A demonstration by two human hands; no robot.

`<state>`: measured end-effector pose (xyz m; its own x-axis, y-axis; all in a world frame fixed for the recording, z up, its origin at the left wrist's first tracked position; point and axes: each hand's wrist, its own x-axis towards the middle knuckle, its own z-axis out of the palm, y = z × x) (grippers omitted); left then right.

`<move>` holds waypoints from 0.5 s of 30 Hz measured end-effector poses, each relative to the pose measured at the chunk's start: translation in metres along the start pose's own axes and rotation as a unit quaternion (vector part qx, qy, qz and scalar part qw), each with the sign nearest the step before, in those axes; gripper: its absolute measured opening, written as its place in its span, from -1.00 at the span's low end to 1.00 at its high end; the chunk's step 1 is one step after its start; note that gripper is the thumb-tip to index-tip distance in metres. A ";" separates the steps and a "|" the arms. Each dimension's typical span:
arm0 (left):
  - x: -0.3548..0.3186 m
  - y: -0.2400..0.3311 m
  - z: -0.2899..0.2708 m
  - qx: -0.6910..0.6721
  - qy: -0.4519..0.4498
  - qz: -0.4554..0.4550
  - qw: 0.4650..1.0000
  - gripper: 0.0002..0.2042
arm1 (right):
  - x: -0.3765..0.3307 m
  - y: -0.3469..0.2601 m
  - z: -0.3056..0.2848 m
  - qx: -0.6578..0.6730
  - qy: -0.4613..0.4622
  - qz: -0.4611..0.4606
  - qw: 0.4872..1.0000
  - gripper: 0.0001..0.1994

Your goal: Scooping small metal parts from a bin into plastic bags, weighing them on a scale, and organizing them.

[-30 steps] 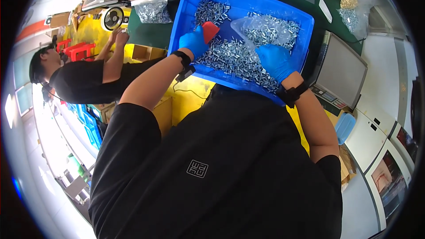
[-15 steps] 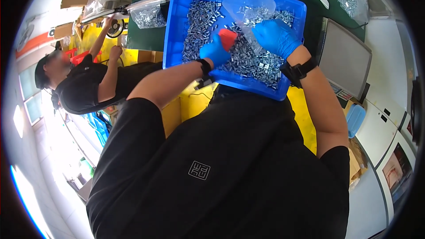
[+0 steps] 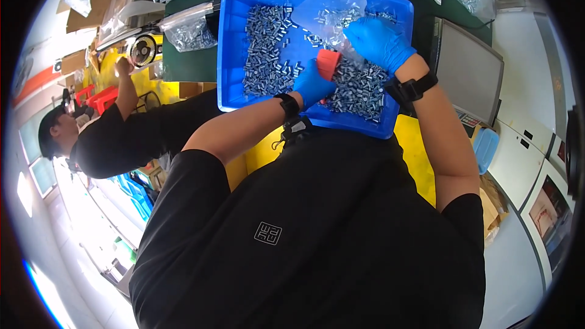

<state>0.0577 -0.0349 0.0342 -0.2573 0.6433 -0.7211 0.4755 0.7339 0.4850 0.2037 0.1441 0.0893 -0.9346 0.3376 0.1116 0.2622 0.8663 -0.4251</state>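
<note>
Gripping red plastic scoop (image 3: 328, 63): left hand (image 3: 315, 84) | pinching clear plastic bag (image 3: 326, 12): right hand (image 3: 379, 41) | silver metal cylinders (image 3: 359, 94) beneath hands | best keep scoop level

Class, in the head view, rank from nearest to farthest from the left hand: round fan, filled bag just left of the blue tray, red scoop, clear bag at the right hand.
1. Red scoop: in the left hand.
2. Clear bag: at the right hand.
3. Filled bag: just left of the blue tray.
4. Round fan: far left.
</note>
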 end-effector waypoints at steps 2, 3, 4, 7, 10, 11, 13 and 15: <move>0.035 -0.039 0.022 -0.078 -0.022 0.052 0.995 -0.25 | 0.013 -0.003 -0.013 0.004 -0.024 0.005 1.000 -0.83; 0.040 -0.036 0.023 -0.146 -0.054 0.108 0.982 -0.26 | 0.015 0.000 -0.016 0.010 -0.044 0.024 0.999 -0.82; 0.044 -0.036 0.018 -0.293 -0.163 0.036 0.941 -0.31 | 0.015 0.003 -0.015 0.006 -0.047 0.027 0.999 -0.82; 0.043 -0.026 0.014 -0.418 -0.226 0.055 0.878 -0.41 | 0.010 0.006 -0.007 0.005 -0.028 -0.008 1.000 -0.81; 0.058 -0.035 0.018 -0.503 -0.301 0.010 0.810 -0.48 | 0.010 0.002 -0.005 0.035 0.016 0.008 0.999 -0.79; 0.067 -0.045 0.020 -0.538 -0.336 -0.022 0.773 -0.49 | 0.014 0.000 -0.007 0.047 -0.007 0.059 0.997 -0.79; 0.061 -0.037 0.001 -0.532 -0.386 0.010 0.754 -0.47 | 0.011 -0.002 -0.007 0.057 -0.029 0.116 0.991 -0.79; 0.054 -0.043 -0.024 -0.518 -0.432 0.010 0.738 -0.36 | 0.011 -0.009 -0.011 0.048 -0.042 0.133 0.989 -0.81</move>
<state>0.0036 -0.0263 -0.0135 0.5867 0.6057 -0.5375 -0.5415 0.7869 0.2958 0.1940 0.1437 0.1038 -0.8532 0.5138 -0.0901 0.4818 0.7101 -0.5134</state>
